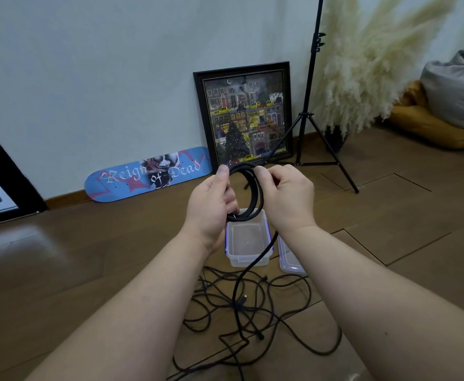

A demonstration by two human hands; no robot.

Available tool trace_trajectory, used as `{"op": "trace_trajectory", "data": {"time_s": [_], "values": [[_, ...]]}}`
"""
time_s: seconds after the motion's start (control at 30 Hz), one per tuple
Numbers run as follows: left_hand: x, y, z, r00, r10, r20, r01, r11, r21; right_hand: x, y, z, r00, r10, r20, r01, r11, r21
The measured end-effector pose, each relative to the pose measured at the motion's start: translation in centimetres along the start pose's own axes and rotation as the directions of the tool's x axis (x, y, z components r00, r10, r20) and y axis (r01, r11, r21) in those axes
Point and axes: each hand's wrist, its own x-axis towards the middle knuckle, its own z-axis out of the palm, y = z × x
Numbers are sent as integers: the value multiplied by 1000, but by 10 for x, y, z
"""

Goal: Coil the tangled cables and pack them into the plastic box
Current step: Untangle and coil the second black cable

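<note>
Coiling under way: thick black cable loop (pixel 246 192) gripped by left hand (pixel 211 207), pinched by right hand (pixel 286 196)
Next, I reckon, winding in the tail trailing past the clear plastic box (pixel 248 259) to the tangled thin cables (pixel 253 312)

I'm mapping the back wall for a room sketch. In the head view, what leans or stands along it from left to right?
Skateboard deck → framed picture → tripod stand → pampas grass → grey cushion.
</note>
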Motion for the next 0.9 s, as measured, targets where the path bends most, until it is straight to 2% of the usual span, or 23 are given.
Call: {"op": "trace_trajectory", "data": {"time_s": [0.2,0.4,0.57,0.63,0.67,0.77,0.83,0.9], "values": [[4,1,2,998,34,-43,-34,999,16,-1,-5,3,992,114,-57,-107,988,115],[2,4,-5,999,37,-25,-35,998,55,0,0,-2,975,155,159,-158,987,6],[-1,8,6,996,74,-44,-72,997,39,-6,-12,9,933,213,291,-307,892,331],[-1,6,10,991,130,-35,-125,986,112,-9,-18,10,928,236,289,-342,848,405],[-1,3,11,985,172,-19,-165,966,200,-10,-20,9,931,242,274,-343,835,430],[-1,-4,6,955,294,31,-273,837,474,-9,-22,2,956,212,203,-276,884,378],[-1,-6,4,940,339,40,-308,791,529,-9,-20,2,964,185,191,-245,898,365],[-3,-4,5,939,343,39,-311,794,523,-9,-19,4,964,173,201,-240,891,386]]}}
